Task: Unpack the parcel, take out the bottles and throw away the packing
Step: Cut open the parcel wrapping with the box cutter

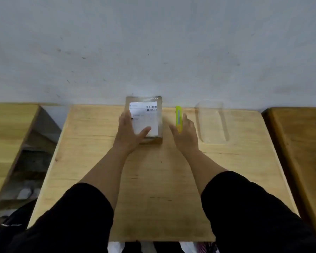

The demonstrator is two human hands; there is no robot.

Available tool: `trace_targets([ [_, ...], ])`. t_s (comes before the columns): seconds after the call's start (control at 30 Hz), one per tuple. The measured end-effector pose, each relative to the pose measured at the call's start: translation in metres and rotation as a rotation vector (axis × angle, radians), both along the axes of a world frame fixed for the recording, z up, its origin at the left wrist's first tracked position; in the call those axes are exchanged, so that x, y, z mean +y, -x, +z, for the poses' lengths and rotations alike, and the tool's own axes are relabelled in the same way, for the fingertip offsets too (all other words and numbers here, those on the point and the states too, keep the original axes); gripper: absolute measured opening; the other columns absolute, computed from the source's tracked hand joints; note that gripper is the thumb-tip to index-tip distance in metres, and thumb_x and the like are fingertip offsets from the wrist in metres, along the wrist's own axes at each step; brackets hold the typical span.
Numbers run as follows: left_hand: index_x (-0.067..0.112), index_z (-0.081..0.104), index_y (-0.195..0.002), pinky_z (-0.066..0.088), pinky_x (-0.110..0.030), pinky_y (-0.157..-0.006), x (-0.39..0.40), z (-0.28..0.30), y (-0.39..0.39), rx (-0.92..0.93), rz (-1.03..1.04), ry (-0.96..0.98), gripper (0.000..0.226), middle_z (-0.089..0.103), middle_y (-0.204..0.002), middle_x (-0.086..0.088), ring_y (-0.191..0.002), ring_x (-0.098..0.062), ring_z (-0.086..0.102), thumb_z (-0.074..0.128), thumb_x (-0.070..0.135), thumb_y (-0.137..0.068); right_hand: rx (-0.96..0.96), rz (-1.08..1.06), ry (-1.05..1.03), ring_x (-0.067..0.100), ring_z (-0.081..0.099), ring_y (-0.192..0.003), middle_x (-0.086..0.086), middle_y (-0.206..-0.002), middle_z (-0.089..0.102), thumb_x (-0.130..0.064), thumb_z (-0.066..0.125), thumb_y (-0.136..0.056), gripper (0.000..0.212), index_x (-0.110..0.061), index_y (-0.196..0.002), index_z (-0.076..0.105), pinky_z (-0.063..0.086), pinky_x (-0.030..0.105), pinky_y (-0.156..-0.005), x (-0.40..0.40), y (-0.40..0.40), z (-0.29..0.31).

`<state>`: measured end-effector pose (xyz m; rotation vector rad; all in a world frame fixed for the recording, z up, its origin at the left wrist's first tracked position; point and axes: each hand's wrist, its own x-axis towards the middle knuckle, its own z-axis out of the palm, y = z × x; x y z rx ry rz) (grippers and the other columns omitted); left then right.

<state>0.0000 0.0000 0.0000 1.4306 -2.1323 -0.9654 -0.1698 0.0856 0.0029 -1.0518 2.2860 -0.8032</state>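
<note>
Where the view begins, nearest the camera, two black sleeves (244, 212) reach forward over a pale wooden tabletop (153, 179), the bare forearms running out from them toward the far edge. Farther on, the left hand (130, 132) lies flat on the near left part of a brown cardboard parcel (160, 121), its fingers (125, 115) spread and its thumb stretched across the white shipping label (146, 115); it presses down and grips nothing. Just to the right of the parcel, the right hand (186, 134) is open with its fingers loosely extended, beside and partly over the near end of a yellow-green utility knife (178, 115); whether it touches the knife I cannot tell. The knife lies lengthwise between the parcel and a clear plastic container (212, 123), which stands at the right. The parcel, sealed under clear tape, sits at the tabletop's far edge against a grey wall (153, 42).
</note>
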Motion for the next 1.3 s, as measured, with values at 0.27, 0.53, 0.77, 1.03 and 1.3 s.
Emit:
trace_targets([
  [0.27, 0.024, 0.031, -0.129, 0.047, -0.034, -0.083, -0.010, -0.010, -0.005, 0.006, 0.005, -0.010, 0.091, 0.044, -0.118, 0.001, -0.104, -0.013, 0.044, 0.079, 0.055, -0.058, 0.051, -0.109, -0.020, 0.033, 0.036, -0.118, 0.020, -0.126, 0.040, -0.041, 0.059, -0.086, 0.078, -0.013, -0.146, 0.018, 0.032, 0.037, -0.099, -0.024, 0.011, -0.049],
  [0.53, 0.019, 0.004, -0.148, 0.034, -0.026, -0.087, -0.008, -0.013, 0.000, -0.076, 0.070, -0.031, 0.119, 0.041, -0.142, -0.003, -0.126, -0.022, 0.041, 0.079, 0.049, -0.060, 0.081, -0.131, 0.016, 0.036, 0.044, -0.111, 0.023, -0.114, 0.047, -0.031, 0.058, -0.088, 0.064, -0.010, -0.142, 0.032, 0.036, 0.037, -0.093, -0.030, 0.015, -0.062],
  [0.77, 0.023, 0.001, -0.148, 0.038, -0.032, -0.095, -0.009, -0.016, -0.002, -0.068, 0.079, -0.052, 0.122, 0.036, -0.145, -0.004, -0.128, -0.021, 0.038, 0.078, 0.054, -0.058, 0.048, -0.184, -0.001, 0.033, 0.049, -0.106, 0.019, -0.117, 0.047, -0.025, 0.054, -0.090, 0.060, -0.012, -0.143, 0.030, 0.040, 0.036, -0.090, -0.036, 0.011, -0.054],
  [1.03, 0.020, 0.002, -0.148, 0.033, -0.030, -0.102, -0.008, -0.020, -0.006, 0.005, 0.060, -0.047, 0.124, 0.033, -0.148, -0.002, -0.132, -0.018, 0.034, 0.078, 0.057, -0.057, 0.033, -0.296, 0.052, 0.030, 0.049, -0.098, 0.016, -0.107, 0.046, -0.021, 0.055, -0.087, 0.057, -0.018, -0.141, 0.033, 0.039, 0.032, -0.081, -0.040, -0.004, -0.055],
  [1.3, 0.023, 0.001, -0.148, 0.032, -0.040, -0.110, -0.008, -0.022, -0.007, 0.013, 0.061, -0.093, 0.122, 0.028, -0.151, -0.002, -0.136, -0.020, 0.030, 0.076, 0.058, -0.059, -0.104, -0.323, 0.138, 0.023, 0.055, -0.099, 0.011, -0.103, 0.059, -0.023, 0.060, -0.088, 0.059, -0.022, -0.142, 0.036, 0.038, 0.025, -0.085, -0.028, 0.004, -0.043],
])
